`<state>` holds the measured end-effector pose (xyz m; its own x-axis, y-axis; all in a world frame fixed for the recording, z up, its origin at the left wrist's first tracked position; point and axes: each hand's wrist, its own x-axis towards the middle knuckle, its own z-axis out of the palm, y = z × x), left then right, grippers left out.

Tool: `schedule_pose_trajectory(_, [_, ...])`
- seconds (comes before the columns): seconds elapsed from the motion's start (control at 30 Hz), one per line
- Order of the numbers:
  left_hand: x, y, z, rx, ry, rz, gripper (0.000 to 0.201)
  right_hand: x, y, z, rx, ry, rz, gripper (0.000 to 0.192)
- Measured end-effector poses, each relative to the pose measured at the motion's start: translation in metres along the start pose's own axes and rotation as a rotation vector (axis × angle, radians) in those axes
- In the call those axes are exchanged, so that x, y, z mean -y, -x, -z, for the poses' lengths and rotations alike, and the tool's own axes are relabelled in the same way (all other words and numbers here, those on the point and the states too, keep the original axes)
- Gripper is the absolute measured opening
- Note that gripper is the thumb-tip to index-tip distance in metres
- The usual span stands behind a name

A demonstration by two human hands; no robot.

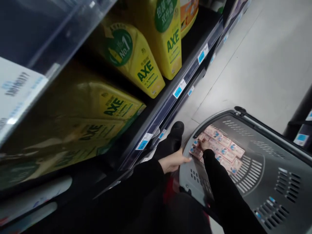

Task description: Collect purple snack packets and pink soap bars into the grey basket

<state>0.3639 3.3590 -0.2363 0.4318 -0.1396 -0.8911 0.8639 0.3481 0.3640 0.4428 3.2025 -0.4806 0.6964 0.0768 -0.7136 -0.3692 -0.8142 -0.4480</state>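
A grey shopping basket stands on the floor at the lower right. My left hand is closed on its near left rim, the thumb lying over the edge. Several small pink packs with blue pictures lie in rows on the basket's bottom, toward its left end. Down inside the basket, my right hand touches the packs at the left of the rows. Its fingers are small and blurred, so I cannot tell whether they grip a pack.
Shelves with a dark edge and price labels run along the left, holding large yellow AXE bottles. A black shoe is between the shelf and basket. Pale floor stretches to the upper right, with another shelf's label at the right edge.
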Motion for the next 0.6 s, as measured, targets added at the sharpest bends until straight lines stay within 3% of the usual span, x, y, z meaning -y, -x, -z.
schedule_pose_trajectory(0.17, [-0.008,0.008,-0.004,-0.015,-0.136,0.146,0.054,-0.001,-0.004,-0.001,0.035,0.243,-0.128,0.030])
schedule_pose_trajectory(0.33, [-0.017,0.014,-0.003,-0.008,-0.376,0.197,0.061,0.006,-0.001,0.005,0.014,0.396,-0.083,0.036])
schedule_pose_trajectory(0.47, [-0.018,0.014,0.001,0.043,-0.395,0.197,0.062,0.013,-0.010,0.038,-0.112,0.522,0.005,0.036])
schedule_pose_trajectory(0.6, [-0.017,0.012,0.004,0.086,-0.402,0.188,0.065,0.010,-0.022,0.072,-0.264,0.608,0.197,0.045])
